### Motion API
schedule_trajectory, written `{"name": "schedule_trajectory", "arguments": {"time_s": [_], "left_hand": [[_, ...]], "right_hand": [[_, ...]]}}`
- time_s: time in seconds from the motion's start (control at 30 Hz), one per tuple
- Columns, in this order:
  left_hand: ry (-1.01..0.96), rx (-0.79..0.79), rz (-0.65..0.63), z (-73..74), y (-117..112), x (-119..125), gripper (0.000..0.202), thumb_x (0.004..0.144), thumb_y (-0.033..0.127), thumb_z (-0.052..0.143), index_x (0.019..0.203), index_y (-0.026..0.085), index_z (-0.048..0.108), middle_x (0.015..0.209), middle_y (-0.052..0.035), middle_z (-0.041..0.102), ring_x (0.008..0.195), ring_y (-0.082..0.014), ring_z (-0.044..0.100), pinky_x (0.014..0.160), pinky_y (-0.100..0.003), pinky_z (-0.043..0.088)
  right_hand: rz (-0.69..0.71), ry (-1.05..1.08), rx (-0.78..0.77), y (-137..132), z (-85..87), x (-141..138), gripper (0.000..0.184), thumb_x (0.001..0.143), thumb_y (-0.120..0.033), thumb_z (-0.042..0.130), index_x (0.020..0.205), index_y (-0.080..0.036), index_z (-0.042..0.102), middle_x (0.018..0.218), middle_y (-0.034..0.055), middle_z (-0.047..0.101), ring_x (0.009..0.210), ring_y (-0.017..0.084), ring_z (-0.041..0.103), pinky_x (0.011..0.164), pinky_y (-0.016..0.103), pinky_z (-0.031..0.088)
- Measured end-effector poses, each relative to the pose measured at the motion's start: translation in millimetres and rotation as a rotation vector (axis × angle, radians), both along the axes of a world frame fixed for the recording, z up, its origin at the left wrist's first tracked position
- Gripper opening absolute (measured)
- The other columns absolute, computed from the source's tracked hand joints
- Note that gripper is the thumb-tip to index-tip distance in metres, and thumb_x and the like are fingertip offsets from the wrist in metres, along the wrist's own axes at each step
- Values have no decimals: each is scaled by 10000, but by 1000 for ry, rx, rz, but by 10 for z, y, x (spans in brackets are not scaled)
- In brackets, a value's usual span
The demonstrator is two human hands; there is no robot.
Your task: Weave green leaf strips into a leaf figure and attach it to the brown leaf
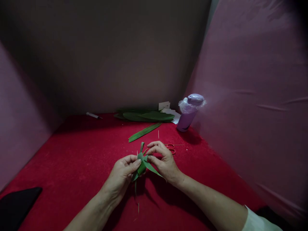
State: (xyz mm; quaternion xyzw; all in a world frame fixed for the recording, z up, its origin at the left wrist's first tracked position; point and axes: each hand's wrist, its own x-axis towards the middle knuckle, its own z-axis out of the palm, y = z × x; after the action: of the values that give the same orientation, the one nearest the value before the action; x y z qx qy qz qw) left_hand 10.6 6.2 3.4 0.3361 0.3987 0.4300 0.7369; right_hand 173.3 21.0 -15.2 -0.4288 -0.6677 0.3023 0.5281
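Note:
A small bundle of folded green leaf (141, 168) is held up over the red cloth, with pointed leaf ends sticking out and a thin strand hanging below it. My left hand (122, 171) grips its left side, thumb on top and fingers partly hidden behind. At the upper right, my right hand (166, 163) pinches a leaf strip between thumb and forefinger, its other fingers curled loosely. Partly behind the right hand lie scissors with orange-red handles (171, 149) on the cloth.
Long green leaves (146, 116) are piled by the back wall, and a single leaf (144, 132) lies nearer. White papers (172, 112) and a purple cup (186, 120) with plastic film stand back right. A syringe (92, 115) lies back left; a black object (20, 205) sits front left.

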Motion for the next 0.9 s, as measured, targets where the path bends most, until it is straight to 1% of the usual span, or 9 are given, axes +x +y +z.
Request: {"name": "schedule_trajectory", "arguments": {"time_s": [0.1,0.2,0.27,0.4,0.57,0.77,0.9], "left_hand": [[6,-3,0,15,1,3,158,649,223,738,688,113,632,604,-23,638,526,-79,543,532,-178,414],[14,0,-2,25,-3,7,160,643,220,742,678,113,628,595,-21,637,523,-80,546,525,-177,413],[19,9,-1,26,-9,8,159,644,216,741,678,113,625,595,-21,637,529,-82,548,531,-179,415],[43,25,-8,17,-19,10,161,659,226,729,683,114,615,602,-19,629,527,-81,533,523,-183,400],[66,48,-27,-2,-24,3,173,677,238,713,654,116,594,547,11,570,472,-56,453,467,-171,326],[68,52,-68,-10,-27,-4,185,693,255,697,638,123,580,559,7,565,490,-64,449,481,-181,317],[90,45,-36,18,-37,6,190,674,265,711,644,123,588,568,-4,581,496,-74,473,482,-185,327]], "right_hand": [[1,-17,-9,0,-29,-4,104,757,-110,595,746,-207,634,858,22,598,859,157,553,798,300,422],[-3,-23,-78,-7,-34,-11,105,786,-124,556,769,-198,629,730,-1,612,704,135,545,678,266,420],[-11,0,-106,-10,-29,-18,99,789,-138,549,756,-191,625,703,-6,608,665,127,530,648,254,412],[6,107,-154,-2,-34,-33,80,776,-151,548,740,-186,610,692,-15,591,659,120,520,654,244,415],[45,211,-237,-3,-40,-42,52,762,-172,557,733,-182,600,678,-17,577,642,116,522,634,238,422],[50,204,-224,-8,-23,-45,46,758,-178,568,726,-180,602,693,-11,587,651,116,525,634,241,425],[51,158,-208,-8,-31,-40,54,765,-178,563,730,-179,603,696,-8,594,654,117,534,637,244,434]]}}
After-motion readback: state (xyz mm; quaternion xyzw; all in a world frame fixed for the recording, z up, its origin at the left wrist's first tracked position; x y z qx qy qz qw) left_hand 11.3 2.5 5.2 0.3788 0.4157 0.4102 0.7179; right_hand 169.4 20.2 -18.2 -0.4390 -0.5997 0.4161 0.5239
